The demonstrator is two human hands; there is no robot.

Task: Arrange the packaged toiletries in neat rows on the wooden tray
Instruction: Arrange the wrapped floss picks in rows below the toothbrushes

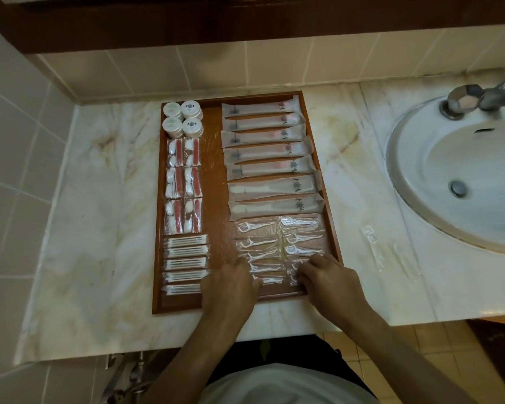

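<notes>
tray (pixel 210 158) nearly full | both hands on floss pick packets (pixel 270 252), front-right corner | left hand (pixel 231 284), right hand (pixel 327 275) fingers curled, grip unclear | packets lie crosswise

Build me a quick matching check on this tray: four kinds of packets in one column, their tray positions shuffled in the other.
Things:
1. round soap packs
2. toothbrush sleeves
3. cotton swab packets
4. floss pick packets

Places on the wooden tray:
A. near left corner
B. far right, stacked in a column
C. near right, under both hands
D. far left corner

Pairs: 1-D, 2-B, 3-A, 4-C. The left hand and right hand both rest on the floss picks.
</notes>
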